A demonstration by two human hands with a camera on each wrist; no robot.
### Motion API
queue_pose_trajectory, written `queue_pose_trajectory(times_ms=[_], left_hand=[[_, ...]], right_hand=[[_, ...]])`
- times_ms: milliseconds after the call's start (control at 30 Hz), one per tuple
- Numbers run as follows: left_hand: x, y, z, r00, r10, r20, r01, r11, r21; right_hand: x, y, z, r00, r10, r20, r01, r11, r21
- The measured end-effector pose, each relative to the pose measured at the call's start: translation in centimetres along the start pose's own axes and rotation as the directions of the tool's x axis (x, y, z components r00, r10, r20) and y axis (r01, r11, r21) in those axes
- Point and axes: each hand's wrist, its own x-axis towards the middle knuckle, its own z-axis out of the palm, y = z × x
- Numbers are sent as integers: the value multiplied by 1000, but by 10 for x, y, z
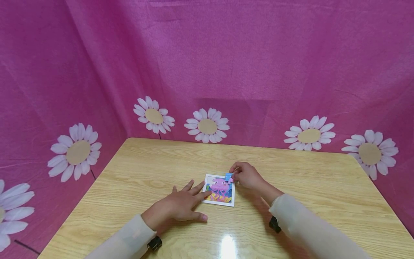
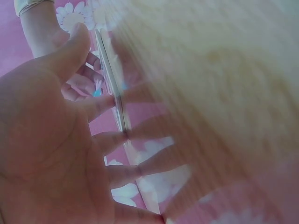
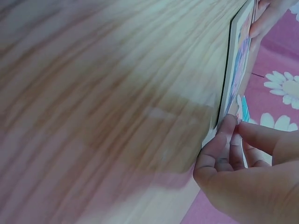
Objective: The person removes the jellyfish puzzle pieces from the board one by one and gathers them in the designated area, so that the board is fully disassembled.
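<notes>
Pink cloth (image 1: 220,64) backs a desk (image 1: 317,190): left hand (image 1: 181,204) spreads fingers (image 1: 198,188) at a puzzle's (image 1: 220,185) left edge; right hand (image 1: 248,176) pinches a piece (image 1: 228,176) over its upper-right corner; slackening could drop it.

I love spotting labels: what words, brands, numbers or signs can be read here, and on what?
None can be read.
The puzzle and the piece in the right hand show artwork; the cloth shows flowers.
Marks on the black wrist gear, if any, are too small.

L hand (image 2: 42,135) w/ fingers (image 2: 124,176) spread, board (image 2: 110,74) edge-on; R hand (image 2: 80,83) beyond
</notes>
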Motion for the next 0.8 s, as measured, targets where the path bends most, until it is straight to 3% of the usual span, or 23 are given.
queue_pose_trajectory(times_ms=[533, 800], left_hand=[[-3, 1, -2, 1000, 9, -2, -9, 1000, -13], [-1, -1, 0, 1000, 15, -7, -15, 1000, -10]], right_hand=[[-12, 17, -22, 999, -23, -25, 23, 1000, -19], [-15, 22, -27, 998, -40, -39, 37, 996, -76]])
